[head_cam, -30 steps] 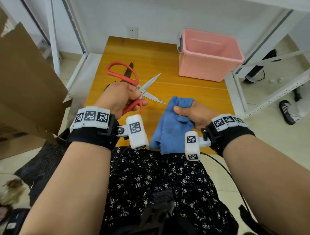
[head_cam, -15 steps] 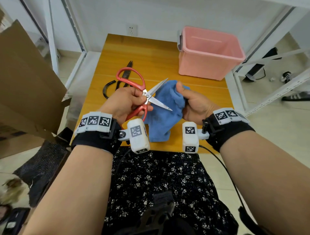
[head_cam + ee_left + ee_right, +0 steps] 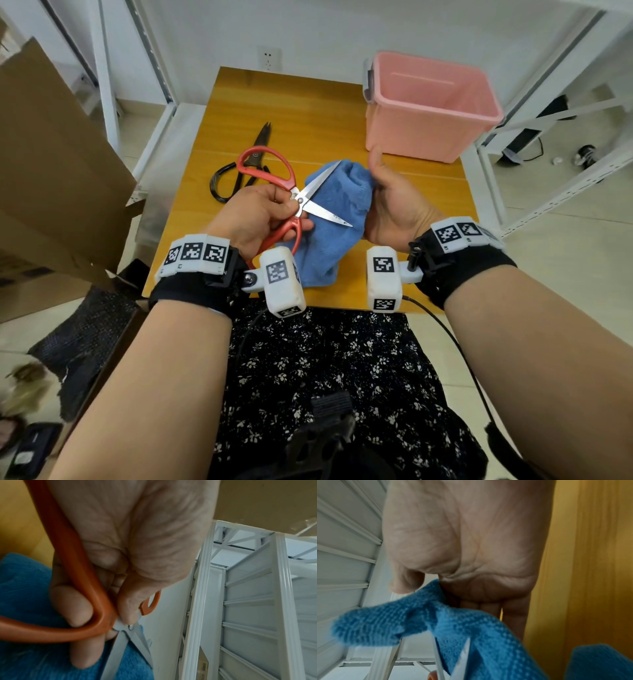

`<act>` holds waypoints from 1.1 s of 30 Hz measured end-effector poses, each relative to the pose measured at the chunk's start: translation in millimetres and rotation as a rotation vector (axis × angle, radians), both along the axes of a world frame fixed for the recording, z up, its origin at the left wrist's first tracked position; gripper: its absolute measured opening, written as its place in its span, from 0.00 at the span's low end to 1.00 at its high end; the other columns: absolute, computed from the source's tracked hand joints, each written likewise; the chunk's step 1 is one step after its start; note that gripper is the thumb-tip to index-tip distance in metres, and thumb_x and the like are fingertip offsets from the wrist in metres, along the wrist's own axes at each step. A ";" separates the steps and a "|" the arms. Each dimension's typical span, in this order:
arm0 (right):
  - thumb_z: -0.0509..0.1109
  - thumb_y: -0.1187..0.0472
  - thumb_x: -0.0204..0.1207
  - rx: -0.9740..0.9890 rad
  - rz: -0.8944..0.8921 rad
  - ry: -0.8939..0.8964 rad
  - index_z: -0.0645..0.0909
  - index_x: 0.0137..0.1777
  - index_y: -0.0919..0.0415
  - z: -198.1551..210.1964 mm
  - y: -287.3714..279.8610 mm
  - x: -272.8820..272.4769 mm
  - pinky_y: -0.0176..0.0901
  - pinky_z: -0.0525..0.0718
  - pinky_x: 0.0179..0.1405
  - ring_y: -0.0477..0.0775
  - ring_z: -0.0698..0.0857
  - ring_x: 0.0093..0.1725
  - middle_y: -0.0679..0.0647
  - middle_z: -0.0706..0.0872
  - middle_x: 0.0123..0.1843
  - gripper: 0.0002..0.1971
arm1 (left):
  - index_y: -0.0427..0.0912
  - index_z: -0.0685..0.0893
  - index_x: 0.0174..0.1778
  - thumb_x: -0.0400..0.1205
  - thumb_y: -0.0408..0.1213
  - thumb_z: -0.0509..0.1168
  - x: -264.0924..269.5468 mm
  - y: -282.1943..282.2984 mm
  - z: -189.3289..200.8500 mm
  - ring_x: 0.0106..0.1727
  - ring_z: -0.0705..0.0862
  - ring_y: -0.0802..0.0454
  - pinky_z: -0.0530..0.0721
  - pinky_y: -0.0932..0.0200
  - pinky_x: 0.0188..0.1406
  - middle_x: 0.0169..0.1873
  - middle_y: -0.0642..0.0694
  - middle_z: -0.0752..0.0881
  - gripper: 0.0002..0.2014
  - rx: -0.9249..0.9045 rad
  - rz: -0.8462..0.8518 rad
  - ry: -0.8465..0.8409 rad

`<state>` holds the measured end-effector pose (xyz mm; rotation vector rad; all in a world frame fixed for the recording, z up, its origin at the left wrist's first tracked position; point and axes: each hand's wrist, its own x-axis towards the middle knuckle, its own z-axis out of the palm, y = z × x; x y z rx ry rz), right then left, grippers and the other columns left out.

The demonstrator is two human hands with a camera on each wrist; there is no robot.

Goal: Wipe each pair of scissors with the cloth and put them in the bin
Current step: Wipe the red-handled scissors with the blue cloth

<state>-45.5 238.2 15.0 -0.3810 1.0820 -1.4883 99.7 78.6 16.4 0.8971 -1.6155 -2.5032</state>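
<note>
My left hand [image 3: 263,212] grips the red-handled scissors [image 3: 274,178] near the pivot, blades spread open and pointing right over the blue cloth [image 3: 335,219]. In the left wrist view my fingers [image 3: 75,609] curl round the red handle [image 3: 82,574], with the blades [image 3: 133,639] against the cloth [image 3: 25,601]. My right hand [image 3: 394,202] holds the cloth from behind, thumb raised; the right wrist view shows the cloth [image 3: 471,628] draped over my fingers and a blade tip [image 3: 462,660] against it. A black pair of scissors [image 3: 246,157] lies on the table. The pink bin [image 3: 428,106] stands at the far right.
The wooden table [image 3: 308,113] is small, with white metal racks [image 3: 565,144] on both sides. A large cardboard sheet [image 3: 51,171] leans at the left. A wall socket [image 3: 270,58] sits behind the table.
My right hand lifted the cloth off the near table edge and brought it up behind the open blades. The left hand moved the red scissors slightly right, uncovering the black pair.
</note>
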 end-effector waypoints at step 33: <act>0.76 0.62 0.78 0.296 -0.314 0.366 0.84 0.58 0.73 -15.5 -21.7 18.5 0.51 0.87 0.40 0.61 0.88 0.38 0.68 0.89 0.46 0.15 | 0.36 0.77 0.45 0.84 0.25 0.63 -17.6 19.1 2.4 0.38 0.92 0.43 0.85 0.58 0.23 0.33 0.37 0.89 0.04 -0.290 -0.064 -0.098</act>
